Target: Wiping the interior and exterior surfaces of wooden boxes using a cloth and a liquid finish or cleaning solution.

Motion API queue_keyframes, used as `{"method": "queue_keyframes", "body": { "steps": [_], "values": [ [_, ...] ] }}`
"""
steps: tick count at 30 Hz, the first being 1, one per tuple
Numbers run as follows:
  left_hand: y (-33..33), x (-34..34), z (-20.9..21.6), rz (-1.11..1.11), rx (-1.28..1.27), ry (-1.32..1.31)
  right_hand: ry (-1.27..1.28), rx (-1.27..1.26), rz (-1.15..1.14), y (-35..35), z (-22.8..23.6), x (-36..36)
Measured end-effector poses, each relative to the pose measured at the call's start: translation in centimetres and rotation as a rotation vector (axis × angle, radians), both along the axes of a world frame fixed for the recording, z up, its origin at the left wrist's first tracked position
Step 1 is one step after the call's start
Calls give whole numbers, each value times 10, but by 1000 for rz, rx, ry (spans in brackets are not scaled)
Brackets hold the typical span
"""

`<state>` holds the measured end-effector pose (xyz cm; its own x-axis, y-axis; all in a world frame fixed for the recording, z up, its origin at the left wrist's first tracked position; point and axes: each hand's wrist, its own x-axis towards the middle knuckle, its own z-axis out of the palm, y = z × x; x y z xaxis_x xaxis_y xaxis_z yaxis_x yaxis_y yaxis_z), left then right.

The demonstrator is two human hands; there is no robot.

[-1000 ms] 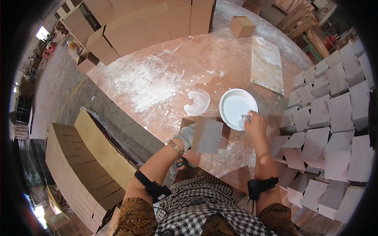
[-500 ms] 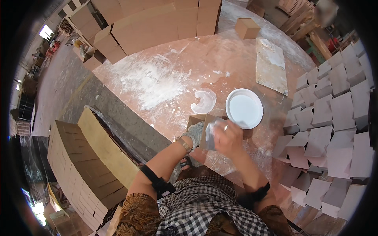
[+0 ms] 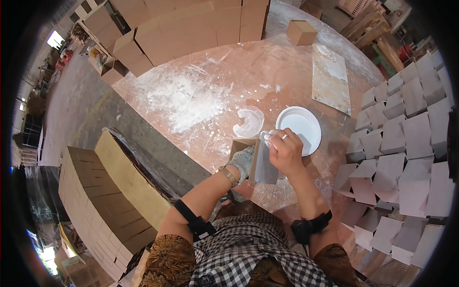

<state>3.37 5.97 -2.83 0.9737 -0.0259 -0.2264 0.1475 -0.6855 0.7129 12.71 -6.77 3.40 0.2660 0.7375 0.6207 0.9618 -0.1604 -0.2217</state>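
My left hand (image 3: pixel 243 161), in a grey knitted glove, reaches into the open end of a small brown box (image 3: pixel 242 143) and holds it; its fingertips are hidden inside. The box's right face (image 3: pixel 266 165) carries a wet-looking grey-white coat. At the far edge of that face is my bare right hand (image 3: pixel 286 149), a ring on one finger. Its fingers are pinched together around a small whitish thing (image 3: pixel 267 137), too covered to name. Just beyond the hand stands a round white tub (image 3: pixel 313 125) with white liquid in it.
A curved translucent white piece (image 3: pixel 249 122) lies on the powder-smeared reddish tabletop (image 3: pixel 210 143). Behind it are a stained board (image 3: pixel 331 79), a lone box (image 3: pixel 301 33) and a wall of brown boxes (image 3: pixel 191 36). Pale coated boxes (image 3: pixel 416 138) stack up at right, more brown boxes (image 3: pixel 103 205) at left.
My right hand has moved away from me along the box's right face to its far edge, uncovering the coated surface. My left hand still holds the box, shifted slightly.
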Motion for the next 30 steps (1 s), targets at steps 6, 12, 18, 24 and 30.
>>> {"method": "queue_keyframes", "body": {
  "steps": [6,12,18,24,30],
  "values": [
    [2,-7,-22,-23,41,81,32,57,199,-25,5,-69],
    [-2,6,-26,18,-215,-1,59,80,8,10,1,5],
    [7,-13,-40,83,-258,-45,94,42,246,-27,4,-73],
    [4,3,-56,-158,4,52,130,129,58,10,-7,3],
    [1,-26,-53,347,-864,105,143,126,331,-28,-6,-80]
  ]
}}
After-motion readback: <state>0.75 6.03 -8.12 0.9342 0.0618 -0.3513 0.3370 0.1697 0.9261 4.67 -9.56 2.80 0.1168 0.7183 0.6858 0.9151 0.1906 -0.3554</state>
